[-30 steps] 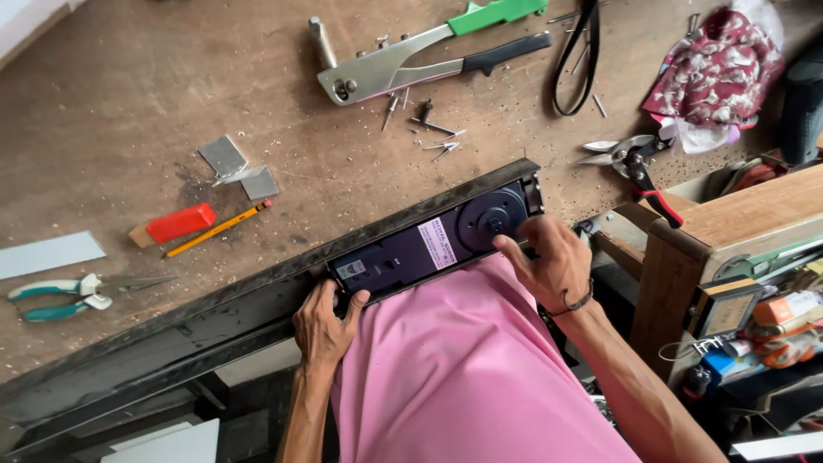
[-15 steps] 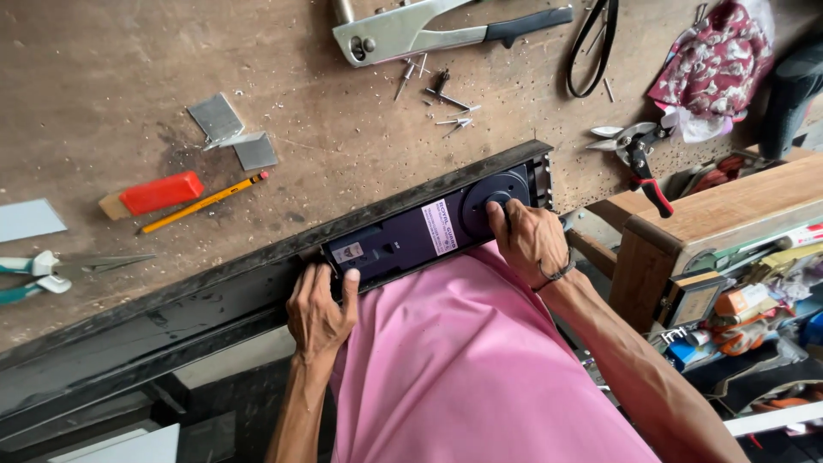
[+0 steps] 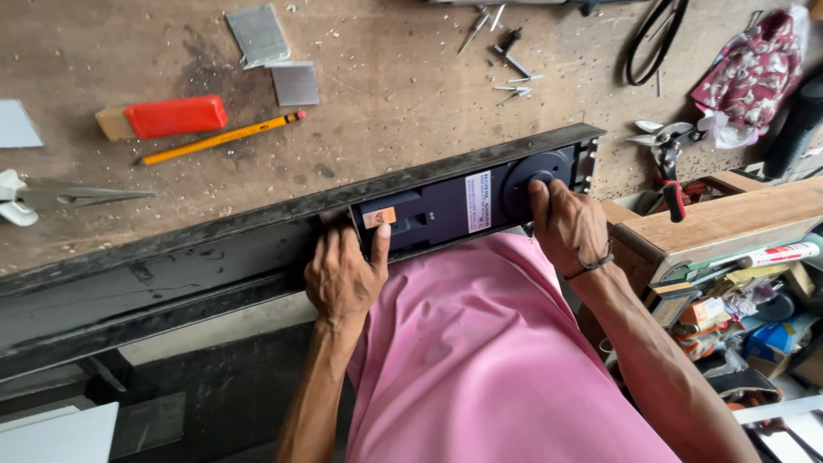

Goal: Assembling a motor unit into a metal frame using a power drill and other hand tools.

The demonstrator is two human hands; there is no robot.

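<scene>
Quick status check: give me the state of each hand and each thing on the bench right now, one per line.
left hand: pressed on the dark unit's left end
right hand: fingers on the round disc
dark unit: seated in the black frame
black frame: lying along the bench edge
pencil: lying loose
red block: lying flat
snips: resting unheld

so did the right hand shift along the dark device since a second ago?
Yes. The right hand moved from beside the round disc onto it, fingers pressing its centre.
</scene>
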